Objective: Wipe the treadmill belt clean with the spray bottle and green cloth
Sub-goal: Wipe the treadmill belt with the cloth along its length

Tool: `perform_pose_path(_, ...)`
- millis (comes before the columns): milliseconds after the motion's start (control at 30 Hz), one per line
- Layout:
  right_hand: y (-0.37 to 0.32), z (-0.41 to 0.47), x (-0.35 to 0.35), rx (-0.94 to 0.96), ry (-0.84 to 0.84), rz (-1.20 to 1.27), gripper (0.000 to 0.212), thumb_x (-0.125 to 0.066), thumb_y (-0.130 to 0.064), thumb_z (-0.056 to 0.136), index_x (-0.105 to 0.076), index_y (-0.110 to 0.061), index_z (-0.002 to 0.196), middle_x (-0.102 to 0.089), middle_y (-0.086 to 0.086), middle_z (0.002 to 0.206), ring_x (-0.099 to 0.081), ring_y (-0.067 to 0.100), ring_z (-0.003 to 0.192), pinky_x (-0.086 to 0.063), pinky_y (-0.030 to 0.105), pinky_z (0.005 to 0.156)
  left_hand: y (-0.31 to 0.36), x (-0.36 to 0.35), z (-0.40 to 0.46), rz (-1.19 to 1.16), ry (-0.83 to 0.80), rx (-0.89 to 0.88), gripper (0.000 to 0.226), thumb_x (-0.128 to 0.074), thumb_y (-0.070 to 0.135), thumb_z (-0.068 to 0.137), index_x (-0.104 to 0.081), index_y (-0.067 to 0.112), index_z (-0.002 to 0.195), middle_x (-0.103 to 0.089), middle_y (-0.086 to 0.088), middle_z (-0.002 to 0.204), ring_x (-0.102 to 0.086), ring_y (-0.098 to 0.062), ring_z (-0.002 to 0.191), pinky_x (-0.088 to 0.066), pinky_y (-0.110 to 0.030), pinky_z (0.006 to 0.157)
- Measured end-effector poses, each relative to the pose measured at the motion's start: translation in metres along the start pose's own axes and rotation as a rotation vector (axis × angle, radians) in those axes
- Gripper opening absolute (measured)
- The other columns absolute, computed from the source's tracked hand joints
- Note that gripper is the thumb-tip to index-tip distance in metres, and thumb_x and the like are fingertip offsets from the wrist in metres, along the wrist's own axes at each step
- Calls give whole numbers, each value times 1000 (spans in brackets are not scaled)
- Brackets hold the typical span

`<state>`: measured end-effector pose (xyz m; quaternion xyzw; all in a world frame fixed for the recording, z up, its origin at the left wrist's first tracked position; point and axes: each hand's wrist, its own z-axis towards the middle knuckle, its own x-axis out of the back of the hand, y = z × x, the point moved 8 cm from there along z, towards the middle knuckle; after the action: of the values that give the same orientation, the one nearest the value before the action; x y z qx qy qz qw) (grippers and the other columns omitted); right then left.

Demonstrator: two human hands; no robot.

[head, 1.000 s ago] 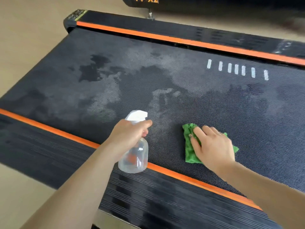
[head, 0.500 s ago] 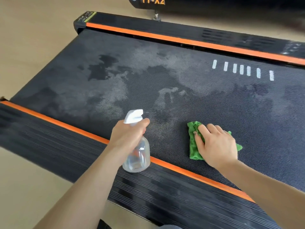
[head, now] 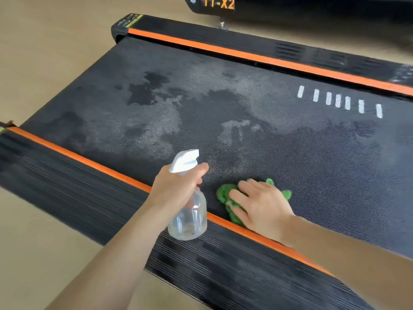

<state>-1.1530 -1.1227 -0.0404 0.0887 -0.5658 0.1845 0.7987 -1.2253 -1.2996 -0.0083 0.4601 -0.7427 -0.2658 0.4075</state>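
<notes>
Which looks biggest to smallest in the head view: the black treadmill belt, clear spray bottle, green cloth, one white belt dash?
1. Black textured treadmill belt, by far.
2. Clear plastic spray bottle with white trigger head.
3. Crumpled green cloth, partly hidden under the right hand, so its rank against the bottle is unsure.
4. One white belt dash.

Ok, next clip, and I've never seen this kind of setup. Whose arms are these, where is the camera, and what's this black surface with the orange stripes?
The camera sits on a person's head and looks forward and down, so the two bare arms are the wearer's own. There is no robot. The black textured surface is a treadmill belt, seen from its side, with orange stripes along both side rails. The belt shows darker wet patches and paler, dusty-looking areas, plus a row of white marks far right. The left hand grips a clear spray bottle with a white trigger head, nozzle aimed over the belt. The right hand presses flat on a crumpled green cloth near the belt's near edge.
</notes>
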Motion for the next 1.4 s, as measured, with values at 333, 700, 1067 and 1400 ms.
perform_pose_path(333,99,174,-63,-305,68,-135,20,-51,-33,96,-59,-16,98,-58,5,78,-58,30,71,-31,32,51,3,16,32,-25,-40,61,26,-79,45,87,-80,19,91,-80,7,78,-72,-9,71,-60,-32,74)
perform_pose_path(700,1,67,-26,212,-46,81,16,-58,-33,93,-61,-17,90,-50,0,78,-47,21,67,-41,34,57,10,11,64,-132,-101,-17,29,-75,46,91,-80,17,94,-78,1,85,-68,-12,73,-56,-27,68)
perform_pose_path(1067,42,145,-49,-67,90,1,20,-57,-36,90,-62,-17,95,-56,1,74,-55,26,67,-29,29,51,1,15,76,-308,-6,13,27,-75,41,94,-78,14,89,-74,0,74,-67,-15,68,-56,-31,68)
perform_pose_path(1400,7,107,-40,314,-2,151,16,-59,-35,91,-61,-19,91,-52,0,77,-51,24,70,-38,34,56,-1,22,81,-378,55,-13,26,-74,38,96,-77,13,89,-72,-3,75,-67,-17,72,-58,-30,70)
